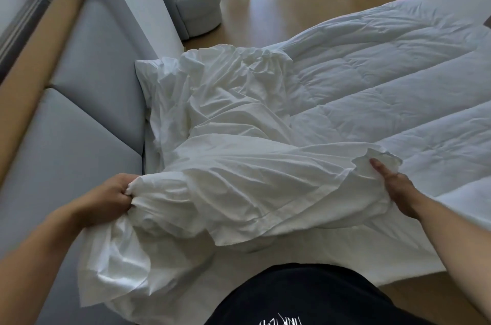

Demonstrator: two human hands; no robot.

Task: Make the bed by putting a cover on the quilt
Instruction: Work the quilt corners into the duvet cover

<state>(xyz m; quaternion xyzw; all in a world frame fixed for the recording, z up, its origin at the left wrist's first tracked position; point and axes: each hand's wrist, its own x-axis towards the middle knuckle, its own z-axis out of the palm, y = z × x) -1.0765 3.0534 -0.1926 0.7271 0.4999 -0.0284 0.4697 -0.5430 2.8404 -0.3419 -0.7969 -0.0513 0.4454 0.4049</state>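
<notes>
Soft daylight, mild shadows, slight blur (edges bend, wide-angle).

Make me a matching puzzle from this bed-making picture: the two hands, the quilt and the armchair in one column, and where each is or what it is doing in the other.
1. left hand
2. right hand
3. quilt
4. armchair

A. lies spread out flat, mostly uncovered
B. stands on the wooden floor, far from both hands
C. grips a bunched corner of the cover beside the headboard
D. pinches the cover's edge above the quilt

Pairs: 1-C, 2-D, 3-A, 4-B
</notes>
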